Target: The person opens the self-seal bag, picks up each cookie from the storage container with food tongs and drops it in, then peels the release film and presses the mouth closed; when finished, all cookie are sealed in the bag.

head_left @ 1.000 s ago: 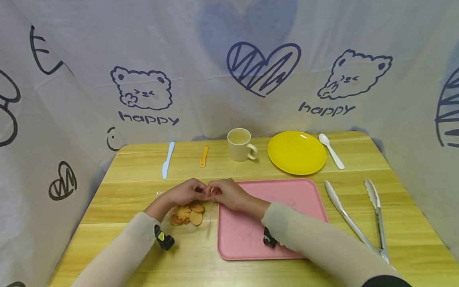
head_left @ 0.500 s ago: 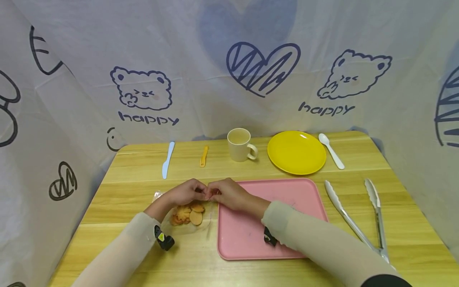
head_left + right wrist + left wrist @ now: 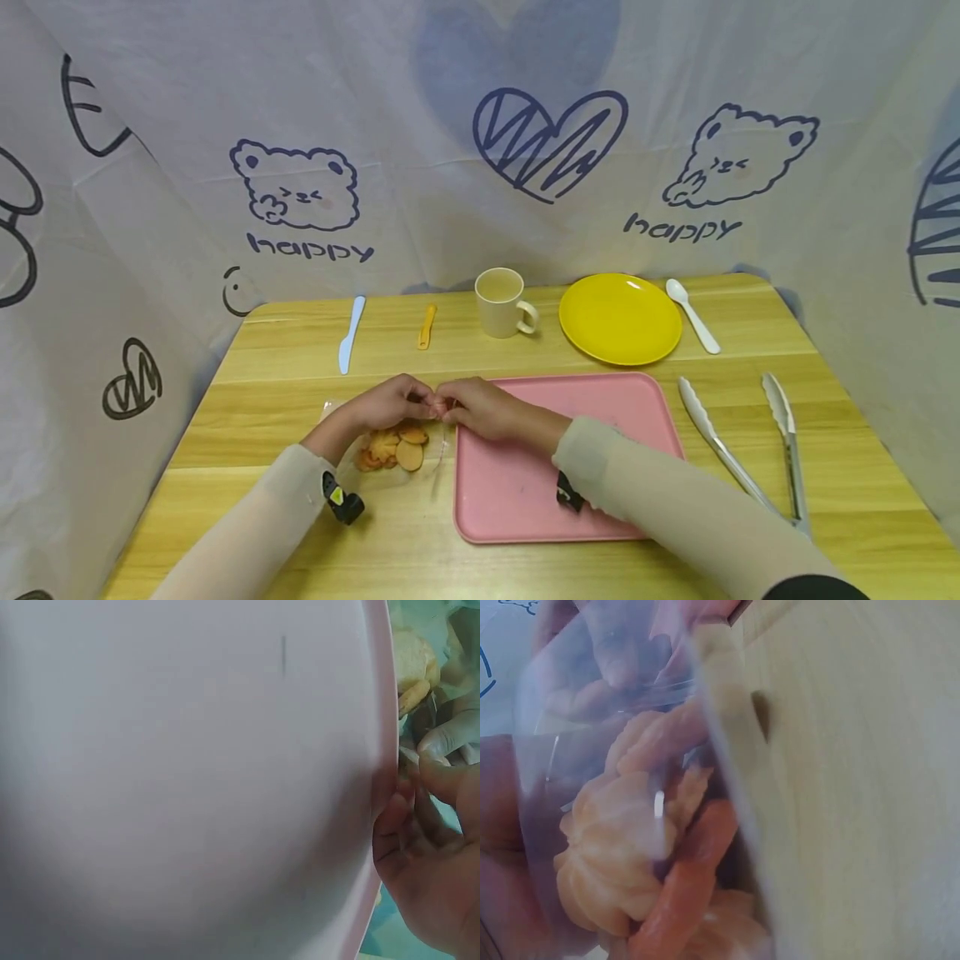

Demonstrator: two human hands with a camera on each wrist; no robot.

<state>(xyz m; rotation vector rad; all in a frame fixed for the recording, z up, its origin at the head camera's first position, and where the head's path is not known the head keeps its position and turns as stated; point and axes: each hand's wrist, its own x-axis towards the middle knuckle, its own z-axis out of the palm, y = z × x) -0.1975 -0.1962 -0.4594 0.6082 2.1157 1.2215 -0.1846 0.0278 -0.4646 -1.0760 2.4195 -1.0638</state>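
A clear plastic bag [image 3: 433,467] lies left of the pink tray [image 3: 517,517], with golden-brown biscuits [image 3: 384,446] inside. At the bag's far right corner, the left hand [image 3: 386,403] pinches the film between thumb and fingers. Right up against it, the fingers of the right hand [image 3: 482,408] pinch the same edge, over the tray's left rim. Through the film in the left wrist view show a ridged biscuit [image 3: 607,847] and a smooth, curved orange piece [image 3: 686,881]. The right wrist view has both thumbs close together at the bag's edge.
Along the back stand a blue knife [image 3: 351,335], a small orange utensil [image 3: 427,327], a cream mug [image 3: 498,307], a yellow plate [image 3: 621,321] and a white spoon [image 3: 693,317]. Spread metal tongs [image 3: 738,471] lie right of the tray, partly under the right forearm.
The right hand and forearm have shifted slightly right. The bag's right edge has shifted a little rightward. The left hand stays nearly in place, and the biscuits have not moved.
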